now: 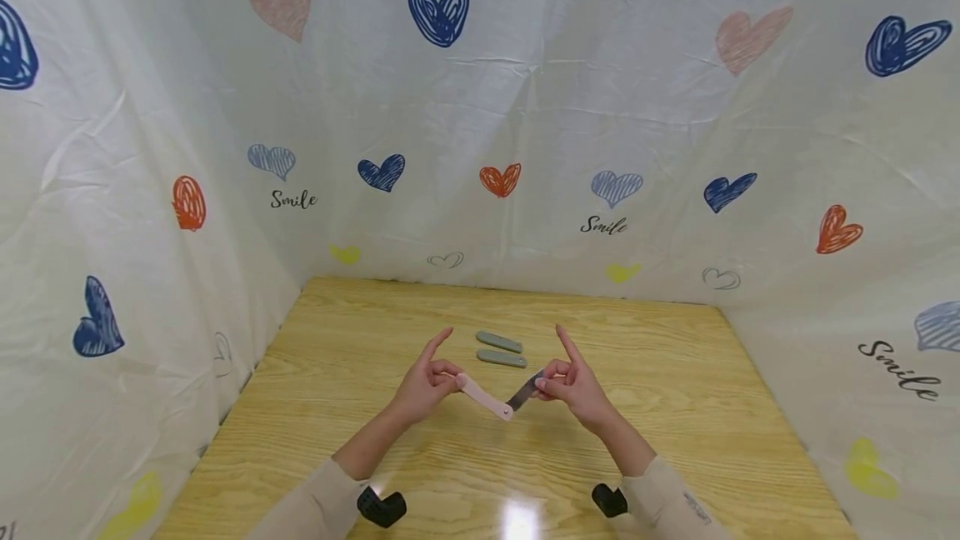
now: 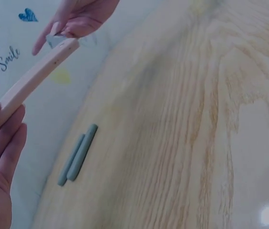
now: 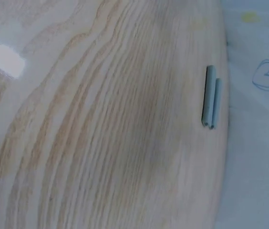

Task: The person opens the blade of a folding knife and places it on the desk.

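Observation:
Between both hands, above the table, is a pink folding knife (image 1: 483, 397), partly unfolded into a wide V with its pivot lowest. My left hand (image 1: 426, 387) pinches the end of the pink handle (image 2: 36, 76) between thumb and fingers, the index finger pointing away. With thumb and fingers, my right hand (image 1: 576, 386) pinches the dark metal blade (image 1: 523, 393), and its index finger also points up. In the right wrist view neither the right hand nor the knife shows. Beyond the hands, two grey-green folded knives (image 1: 501, 358) lie side by side on the table.
The wooden table (image 1: 637, 357) has light grain and a bright reflection at its near edge. A white sheet (image 1: 525, 123) printed with hearts and "Smile" hangs behind and along both sides. Black straps with camera mounts (image 1: 382, 507) sit at the wrists.

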### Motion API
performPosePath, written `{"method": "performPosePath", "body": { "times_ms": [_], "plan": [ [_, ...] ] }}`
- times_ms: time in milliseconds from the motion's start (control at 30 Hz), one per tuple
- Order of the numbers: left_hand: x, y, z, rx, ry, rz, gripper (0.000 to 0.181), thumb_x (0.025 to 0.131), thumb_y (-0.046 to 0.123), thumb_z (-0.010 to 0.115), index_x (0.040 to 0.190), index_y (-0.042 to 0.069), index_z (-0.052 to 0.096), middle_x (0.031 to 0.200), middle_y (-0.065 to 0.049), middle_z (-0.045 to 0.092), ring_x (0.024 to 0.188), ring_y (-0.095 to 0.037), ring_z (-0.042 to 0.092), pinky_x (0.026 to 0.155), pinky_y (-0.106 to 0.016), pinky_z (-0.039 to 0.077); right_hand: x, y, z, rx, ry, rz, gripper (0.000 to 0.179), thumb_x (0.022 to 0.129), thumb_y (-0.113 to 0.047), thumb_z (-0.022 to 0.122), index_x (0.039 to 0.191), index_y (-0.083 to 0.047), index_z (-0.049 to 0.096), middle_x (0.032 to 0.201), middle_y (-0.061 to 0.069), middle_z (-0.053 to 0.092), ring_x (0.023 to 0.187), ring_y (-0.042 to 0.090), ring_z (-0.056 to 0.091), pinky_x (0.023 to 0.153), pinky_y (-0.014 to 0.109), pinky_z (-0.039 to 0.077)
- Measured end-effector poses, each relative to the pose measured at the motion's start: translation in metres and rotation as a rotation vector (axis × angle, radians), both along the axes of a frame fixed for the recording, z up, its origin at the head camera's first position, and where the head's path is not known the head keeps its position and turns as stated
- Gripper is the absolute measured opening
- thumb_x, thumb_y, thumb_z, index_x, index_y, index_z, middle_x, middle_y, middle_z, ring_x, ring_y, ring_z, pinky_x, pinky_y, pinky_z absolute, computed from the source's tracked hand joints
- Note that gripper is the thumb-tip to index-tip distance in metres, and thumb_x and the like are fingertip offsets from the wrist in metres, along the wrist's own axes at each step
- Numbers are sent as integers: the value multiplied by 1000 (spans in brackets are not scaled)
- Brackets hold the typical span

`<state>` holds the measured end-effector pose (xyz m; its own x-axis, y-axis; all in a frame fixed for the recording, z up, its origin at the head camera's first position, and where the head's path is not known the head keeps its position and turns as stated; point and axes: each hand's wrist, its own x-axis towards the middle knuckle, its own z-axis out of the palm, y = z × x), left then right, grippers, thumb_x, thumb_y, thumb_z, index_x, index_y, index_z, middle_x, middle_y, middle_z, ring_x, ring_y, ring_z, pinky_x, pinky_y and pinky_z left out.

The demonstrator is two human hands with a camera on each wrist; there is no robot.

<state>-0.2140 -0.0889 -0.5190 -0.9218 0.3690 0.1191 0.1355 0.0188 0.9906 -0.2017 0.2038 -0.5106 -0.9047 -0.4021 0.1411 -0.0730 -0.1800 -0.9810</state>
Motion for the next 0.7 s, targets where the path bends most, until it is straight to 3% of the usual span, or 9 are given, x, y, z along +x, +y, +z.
{"method": "performPosePath", "body": {
  "times_ms": [233,367,467,567,700],
  "plan": [
    [6,8,-4,224,-77,259,78,89,-11,60,153,13,22,89,-7,66,73,-6,69,74,-23,59,7,-9,-17,-131,-57,-114,99,91,9,56,155,-18,-14,79,-7,59,77,7,70,78,23,58],
    [13,19,-11,309,-120,395,71,91,-10,57,150,12,24,87,-2,62,75,-6,69,74,-22,58,13,-20,-20,-207,-95,-237,99,90,12,56,156,-20,-11,76,-7,58,74,8,69,78,23,58],
    [18,28,-13,375,-139,490,65,92,-9,56,147,10,27,85,-1,60,74,-7,69,74,-22,58,16,-28,-19,-258,-109,-337,94,89,15,54,156,-22,1,74,-7,56,73,8,69,76,22,58],
    [23,36,-14,419,-129,559,59,93,-6,57,143,8,29,84,-2,58,75,-7,68,75,-22,58,18,-35,-17,-291,-125,-416,83,89,16,53,151,-24,15,72,-8,55,72,6,69,75,22,59],
    [29,44,-12,446,-86,601,53,93,-3,57,138,4,29,88,-3,55,75,-7,68,76,-22,58,21,-40,-16,-320,-121,-476,69,90,17,51,141,-20,23,69,-8,56,71,5,68,75,21,59]
  ]
}}
